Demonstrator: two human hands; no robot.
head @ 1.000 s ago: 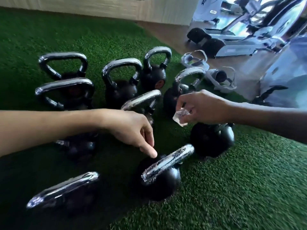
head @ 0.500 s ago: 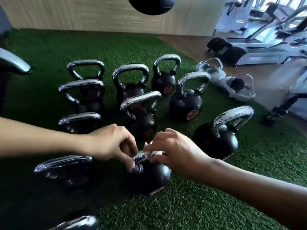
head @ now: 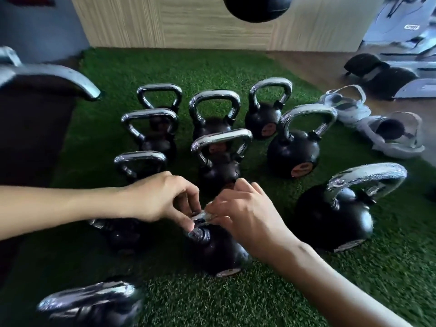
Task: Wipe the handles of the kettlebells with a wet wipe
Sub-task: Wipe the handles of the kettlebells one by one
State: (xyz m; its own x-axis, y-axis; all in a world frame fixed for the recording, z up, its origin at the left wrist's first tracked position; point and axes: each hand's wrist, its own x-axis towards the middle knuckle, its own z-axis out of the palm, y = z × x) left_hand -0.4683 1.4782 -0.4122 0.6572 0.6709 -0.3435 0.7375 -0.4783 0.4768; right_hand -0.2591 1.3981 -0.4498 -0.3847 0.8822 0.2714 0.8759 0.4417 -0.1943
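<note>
I saw the left hand [head: 160, 197] pinch the chrome handle [head: 197, 232] of a black kettlebell [head: 217, 253]; the right hand [head: 247, 215] pinched a crumpled white wet wipe [head: 208, 214] onto it.

We can read no text: the orange labels [head: 302, 170] on the kettlebells [head: 292, 152] and the mark [head: 411, 27] on the exercise machine [head: 389, 24] are blurred.

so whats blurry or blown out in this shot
Head view: the near kettlebell at bottom left is motion-smeared; the chrome handle at right carries bright glare; the left side sits in deep shadow, the exercise machine top right is washed out; the left hand and right hand at the wet wipe are fairly sharp.
</note>
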